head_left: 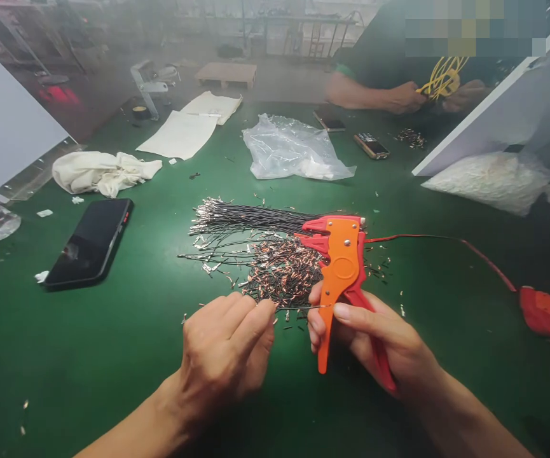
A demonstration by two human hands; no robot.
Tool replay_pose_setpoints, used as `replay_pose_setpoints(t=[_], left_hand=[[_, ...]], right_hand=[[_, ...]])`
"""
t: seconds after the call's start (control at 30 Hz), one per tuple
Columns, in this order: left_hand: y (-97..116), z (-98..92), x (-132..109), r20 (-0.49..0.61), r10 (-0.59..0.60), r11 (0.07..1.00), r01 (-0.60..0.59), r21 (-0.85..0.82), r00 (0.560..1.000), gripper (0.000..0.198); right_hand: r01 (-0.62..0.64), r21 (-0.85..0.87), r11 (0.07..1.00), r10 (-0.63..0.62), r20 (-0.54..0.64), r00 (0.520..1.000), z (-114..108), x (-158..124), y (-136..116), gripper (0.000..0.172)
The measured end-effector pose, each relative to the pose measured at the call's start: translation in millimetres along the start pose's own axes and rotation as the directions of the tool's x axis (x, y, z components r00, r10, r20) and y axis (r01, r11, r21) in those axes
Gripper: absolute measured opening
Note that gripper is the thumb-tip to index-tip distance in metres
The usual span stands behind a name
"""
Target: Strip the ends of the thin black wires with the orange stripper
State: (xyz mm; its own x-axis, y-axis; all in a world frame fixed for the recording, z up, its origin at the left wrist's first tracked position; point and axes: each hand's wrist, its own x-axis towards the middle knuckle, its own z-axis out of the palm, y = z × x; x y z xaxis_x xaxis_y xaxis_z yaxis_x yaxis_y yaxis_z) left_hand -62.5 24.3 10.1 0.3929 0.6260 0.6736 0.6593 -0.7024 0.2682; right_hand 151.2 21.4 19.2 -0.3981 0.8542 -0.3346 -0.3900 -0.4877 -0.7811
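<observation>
My right hand (374, 337) grips an orange and red wire stripper (344, 267) by its handles, jaws pointing left. A thin black wire (298, 308) runs from the closed fingers of my left hand (231, 343) across to the stripper's handle, near my right thumb. Its left end is hidden inside the left fist. Just beyond my hands lies a heap of short cut wire pieces (284, 270) with copper ends. Behind the heap, a bundle of long black wires (250, 216) with metal tips at the left partly passes behind the stripper.
A black phone (91, 242) and a white cloth (105, 170) lie on the left of the green table (126, 343). A clear plastic bag (294, 149) is at the back. Another red-orange tool (549, 312) lies right. A co-worker's hands (408, 97) hold yellow wires.
</observation>
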Motion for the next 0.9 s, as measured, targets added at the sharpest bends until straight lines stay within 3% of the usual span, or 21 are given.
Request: replay_pose_setpoints(t=[0.27, 0.57, 0.7, 0.9], left_hand=[[-2.4, -3.1, -0.7, -0.112, -0.151, 0.988, 0.146, -0.051, 0.982, 0.021], [-13.6, -15.0, 6.1, -0.298, -0.245, 0.969, 0.246, -0.036, 0.922, 0.029], [-14.6, -18.3, 8.1, -0.314, -0.222, 0.974, 0.226, -0.022, 0.923, 0.029], [-11.8, -16.2, 9.0, -0.278, -0.154, 0.987, 0.136, -0.08, 0.948, 0.029]], right_hand=[[-0.007, 0.01, 1.0, 0.006, 0.044, 0.999, -1.2, -2.8, -1.1, 0.018], [-0.195, 0.014, 0.981, 0.189, 0.198, 0.962, -5.1, -8.0, 2.9, 0.025], [-0.2, 0.054, 0.978, 0.182, 0.233, 0.955, -10.2, -7.2, 8.4, 0.025], [-0.111, -0.032, 0.993, 0.115, 0.229, 0.967, -10.7, -4.5, 13.3, 0.03]])
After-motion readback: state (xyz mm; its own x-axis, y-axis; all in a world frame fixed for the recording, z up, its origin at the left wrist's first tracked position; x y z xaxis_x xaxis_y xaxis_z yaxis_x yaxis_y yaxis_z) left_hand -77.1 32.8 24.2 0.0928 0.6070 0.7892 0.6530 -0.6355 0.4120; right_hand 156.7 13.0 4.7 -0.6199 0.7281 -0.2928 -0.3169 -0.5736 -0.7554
